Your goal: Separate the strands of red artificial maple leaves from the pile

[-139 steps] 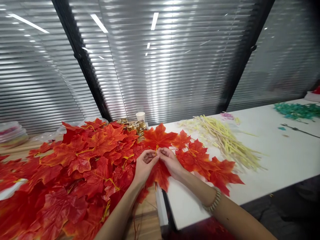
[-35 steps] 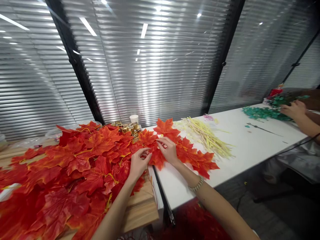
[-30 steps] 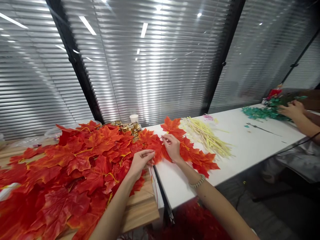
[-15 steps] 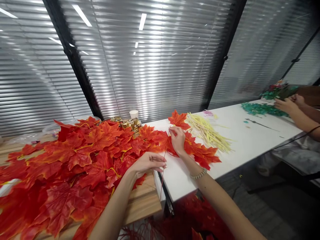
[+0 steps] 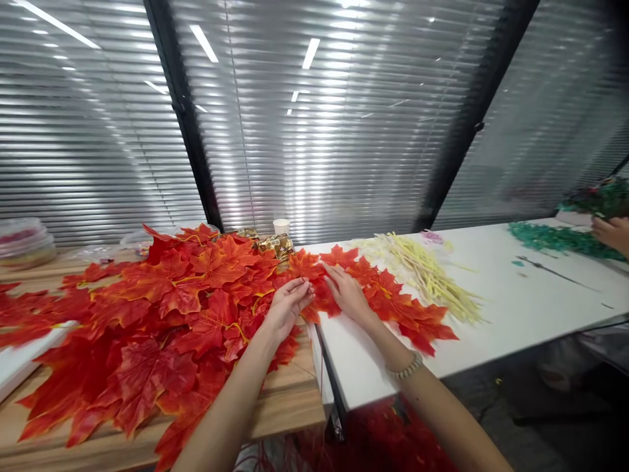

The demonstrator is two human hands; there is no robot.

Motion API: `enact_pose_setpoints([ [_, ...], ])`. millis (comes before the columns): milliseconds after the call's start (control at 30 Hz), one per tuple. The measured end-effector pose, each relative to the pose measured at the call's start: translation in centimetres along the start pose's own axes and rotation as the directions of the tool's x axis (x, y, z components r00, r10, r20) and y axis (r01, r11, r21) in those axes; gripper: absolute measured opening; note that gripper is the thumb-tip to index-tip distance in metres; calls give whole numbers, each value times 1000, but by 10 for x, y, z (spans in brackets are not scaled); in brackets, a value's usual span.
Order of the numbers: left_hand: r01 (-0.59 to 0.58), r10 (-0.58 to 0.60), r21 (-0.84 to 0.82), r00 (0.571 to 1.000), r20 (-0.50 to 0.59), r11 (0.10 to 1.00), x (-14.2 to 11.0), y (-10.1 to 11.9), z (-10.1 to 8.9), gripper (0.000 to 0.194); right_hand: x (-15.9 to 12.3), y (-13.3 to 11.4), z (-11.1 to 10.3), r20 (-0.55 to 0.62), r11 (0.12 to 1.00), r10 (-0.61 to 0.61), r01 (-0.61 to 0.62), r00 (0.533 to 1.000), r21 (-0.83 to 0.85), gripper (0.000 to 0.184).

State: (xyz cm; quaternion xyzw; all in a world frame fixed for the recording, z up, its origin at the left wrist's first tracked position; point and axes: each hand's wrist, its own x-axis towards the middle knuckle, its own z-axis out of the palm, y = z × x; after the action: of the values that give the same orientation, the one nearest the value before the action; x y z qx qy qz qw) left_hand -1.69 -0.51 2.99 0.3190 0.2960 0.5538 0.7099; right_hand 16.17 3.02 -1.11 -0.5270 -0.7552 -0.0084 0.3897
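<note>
A big heap of red-orange artificial maple leaves [image 5: 162,301] covers the wooden table [image 5: 289,403] and spills onto the white table [image 5: 515,314]. My left hand [image 5: 287,307] rests on the leaves at the heap's right edge, fingers stretched out and close together. My right hand [image 5: 348,292] lies flat on a smaller row of leaves [image 5: 403,308] on the white table, fingers extended. Both hands sit side by side near the gap between the two tables. Neither hand visibly grips anything.
A pile of pale yellow stems [image 5: 432,275] lies right of the leaves. A paper cup [image 5: 282,227] and gold wrappers [image 5: 275,244] stand at the back. Green pieces [image 5: 555,237] and another person's hand [image 5: 609,233] are at the far right. Stacked plastic lids [image 5: 19,242] sit far left.
My right hand held up a leaf on a thin stem half a second ago; now it lies flat on the leaves. My left hand moved forward onto the heap. The view shifted left.
</note>
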Motion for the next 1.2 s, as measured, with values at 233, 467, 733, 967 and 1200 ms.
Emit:
enact_pose_setpoints([
  [233,-5,5,-14,999,-38,1000,2,-4,-1,9,1,-6,-10,-52,982,136,-142,989,-123,46],
  [467,-84,82,-21,993,-90,996,8,-8,-7,5,0,-5,-12,-90,954,216,-230,972,-193,46],
  [733,-179,176,-18,976,-132,984,12,-10,-10,6,1,0,-23,-284,920,306,-359,909,-156,53],
  [967,-288,288,26,943,-165,957,10,-8,-9,6,-2,-10,-41,-468,951,304,-291,830,102,60],
  [1200,-269,276,77,956,-102,960,9,-11,-5,3,-15,-45,-9,68,817,-17,-26,998,576,45],
])
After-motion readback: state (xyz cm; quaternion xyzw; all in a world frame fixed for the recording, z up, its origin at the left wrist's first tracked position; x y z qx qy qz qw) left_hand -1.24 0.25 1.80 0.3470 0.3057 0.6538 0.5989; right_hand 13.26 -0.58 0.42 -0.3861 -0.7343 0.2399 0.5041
